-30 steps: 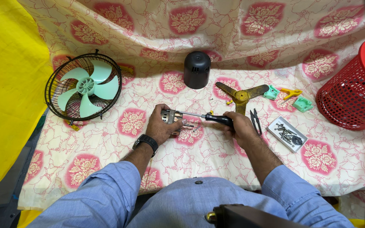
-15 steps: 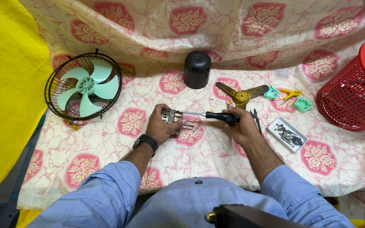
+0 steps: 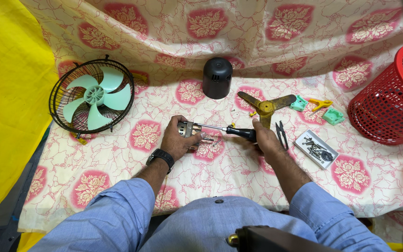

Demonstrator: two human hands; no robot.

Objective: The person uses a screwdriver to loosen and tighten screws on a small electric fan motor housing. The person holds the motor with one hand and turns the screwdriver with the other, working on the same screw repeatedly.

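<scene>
Your left hand (image 3: 177, 140) grips the motor (image 3: 186, 129); your right hand (image 3: 263, 139) clasps the screwdriver (image 3: 232, 130) driven into it, fan cage (image 3: 91, 97) already off, left of it.

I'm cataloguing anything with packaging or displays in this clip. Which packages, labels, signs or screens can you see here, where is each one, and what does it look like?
Small tray: on the cloth right of the right hand; shallow pale rectangle holding dark screws and small parts.
Wristwatch: on the left wrist behind the left hand; dark band, its face not visible.
No labels, signs or lit screens show.
</scene>
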